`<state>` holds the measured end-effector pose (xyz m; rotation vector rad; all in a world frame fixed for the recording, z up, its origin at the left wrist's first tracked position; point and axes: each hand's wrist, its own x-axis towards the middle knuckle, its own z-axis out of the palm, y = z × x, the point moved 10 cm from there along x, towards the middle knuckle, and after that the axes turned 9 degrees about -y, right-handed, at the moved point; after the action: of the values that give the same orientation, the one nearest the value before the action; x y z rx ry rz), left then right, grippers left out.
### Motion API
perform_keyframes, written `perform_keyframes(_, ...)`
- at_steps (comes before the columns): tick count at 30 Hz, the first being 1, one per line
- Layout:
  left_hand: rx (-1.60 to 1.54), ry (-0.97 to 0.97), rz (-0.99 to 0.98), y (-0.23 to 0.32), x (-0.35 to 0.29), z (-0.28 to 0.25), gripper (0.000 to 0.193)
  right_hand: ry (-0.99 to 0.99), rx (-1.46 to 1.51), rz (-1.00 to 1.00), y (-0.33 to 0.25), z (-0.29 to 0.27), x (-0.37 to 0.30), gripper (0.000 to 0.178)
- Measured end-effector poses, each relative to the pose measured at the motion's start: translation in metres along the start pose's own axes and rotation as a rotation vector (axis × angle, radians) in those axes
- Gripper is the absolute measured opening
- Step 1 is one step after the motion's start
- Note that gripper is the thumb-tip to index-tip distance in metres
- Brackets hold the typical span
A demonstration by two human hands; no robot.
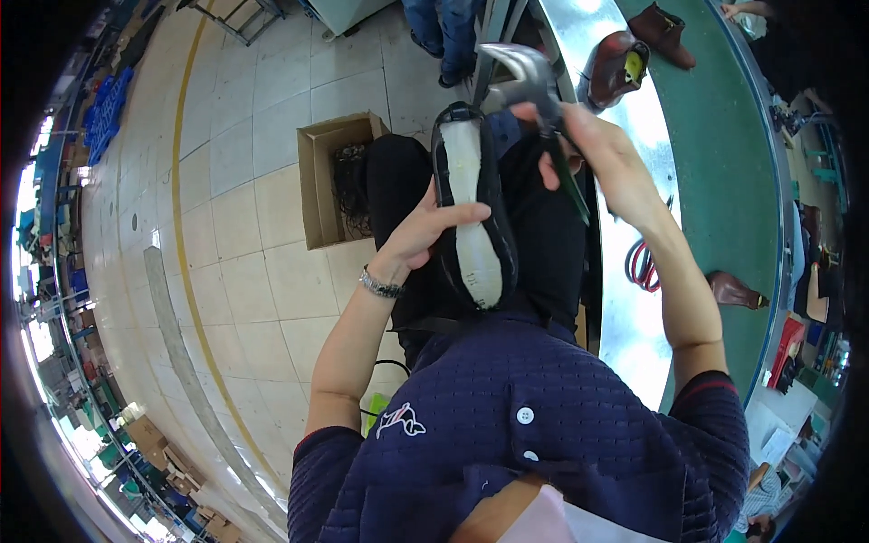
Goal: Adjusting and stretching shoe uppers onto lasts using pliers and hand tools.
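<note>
A black shoe upper (496,195) lies bottom up across my lap, its pale insole (477,258) facing me and the dark edge folded in around it. My left hand (425,226) grips it from the left, thumb laid across the middle of the insole. In my right hand (602,154) is a claw hammer (534,86) with a dark handle. The hammer's metal head is raised beside the shoe's far end, apart from it and slightly blurred. Fingers of my right hand wrap round the handle just below the head.
An open cardboard box (317,185) with dark stringy scraps stands on the floor at left. A metal bench (625,335) runs along my right, beside a green conveyor belt (724,181). Brown shoes (618,68) sit there, with a red cable coil (641,267). Another person's legs (444,32) show ahead.
</note>
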<state>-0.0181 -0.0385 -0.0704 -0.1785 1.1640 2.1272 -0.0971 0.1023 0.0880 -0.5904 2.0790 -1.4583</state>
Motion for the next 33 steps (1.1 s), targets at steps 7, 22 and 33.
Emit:
perform_keyframes(7, 0.286, -0.152, 0.206, -0.043, -0.001, 0.007, 0.144, -0.1, 0.625, 0.183, 0.11, 0.039, -0.073, 0.02)
perform_keyframes(22, 0.018, -0.013, 0.275, -0.042, 0.012, 0.009, 0.077, -0.446, 0.561, 0.536, 0.136, 0.122, -0.108, 0.047)
perform_keyframes(33, 0.213, 0.217, 0.359, -0.033, 0.0, 0.031, 0.042, -0.596, 0.229, 0.552, 0.117, 0.12, -0.109, 0.061)
